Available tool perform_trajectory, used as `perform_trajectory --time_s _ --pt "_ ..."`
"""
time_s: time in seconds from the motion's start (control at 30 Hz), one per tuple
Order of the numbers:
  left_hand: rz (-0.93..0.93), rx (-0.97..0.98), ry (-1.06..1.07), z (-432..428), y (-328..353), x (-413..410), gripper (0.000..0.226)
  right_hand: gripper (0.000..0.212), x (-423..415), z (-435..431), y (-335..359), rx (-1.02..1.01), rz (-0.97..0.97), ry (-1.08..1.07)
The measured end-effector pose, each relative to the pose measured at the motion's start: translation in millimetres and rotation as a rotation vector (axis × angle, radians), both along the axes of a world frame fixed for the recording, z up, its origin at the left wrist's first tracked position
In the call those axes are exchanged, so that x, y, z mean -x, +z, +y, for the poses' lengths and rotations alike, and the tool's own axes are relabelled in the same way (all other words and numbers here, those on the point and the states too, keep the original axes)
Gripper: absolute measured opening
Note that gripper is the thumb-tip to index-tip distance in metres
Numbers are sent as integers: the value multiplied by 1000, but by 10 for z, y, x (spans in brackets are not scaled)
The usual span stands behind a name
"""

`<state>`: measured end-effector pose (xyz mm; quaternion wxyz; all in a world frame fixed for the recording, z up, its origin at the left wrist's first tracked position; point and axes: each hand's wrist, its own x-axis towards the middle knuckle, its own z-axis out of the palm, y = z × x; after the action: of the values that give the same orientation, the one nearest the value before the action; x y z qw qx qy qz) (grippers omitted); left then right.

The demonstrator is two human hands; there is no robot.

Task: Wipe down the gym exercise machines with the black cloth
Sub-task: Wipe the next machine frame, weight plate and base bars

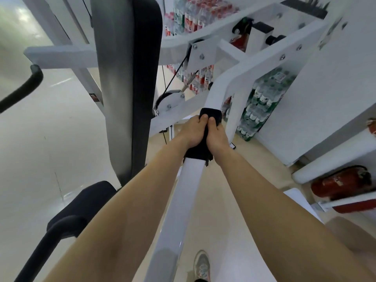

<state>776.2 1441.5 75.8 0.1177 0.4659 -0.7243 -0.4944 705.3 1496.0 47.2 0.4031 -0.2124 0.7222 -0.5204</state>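
Both hands curl side by side, left hand (194,133) and right hand (217,138), gripping the black cloth (195,153) wrapped around a white bar (189,192) of the machine. Left of the bar stand a tall black back pad (130,78) and a seat pad (85,204). Packs of water bottles (262,102) and a red fire extinguisher (341,184) lie to the right, their labels too blurred to read.

Stacked packs of green-capped plastic water bottles (262,102) stand on glossy pale floor (40,149); red cylindrical fire extinguisher (341,184) at right; grey sneaker (201,265) below.
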Motion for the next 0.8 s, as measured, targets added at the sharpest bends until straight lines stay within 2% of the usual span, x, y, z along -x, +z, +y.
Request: perform_trajectory --time_s 0.17,0.3,0.53,0.8 --pt "22 4 23 275 5 -254 42 54 -244 312 66 -4 -1 22" --pt "-12 -4 32 782 -98 -779 42 43 -726 791 72 42 3 11" --pt "-1 -37 71 1701 -61 -1619 30 41 -1585 1712 -15 58 -19 58" --pt "-44 -18 65 1586 -77 -1529 36 50 -1498 1565 -101 7 -19 57"
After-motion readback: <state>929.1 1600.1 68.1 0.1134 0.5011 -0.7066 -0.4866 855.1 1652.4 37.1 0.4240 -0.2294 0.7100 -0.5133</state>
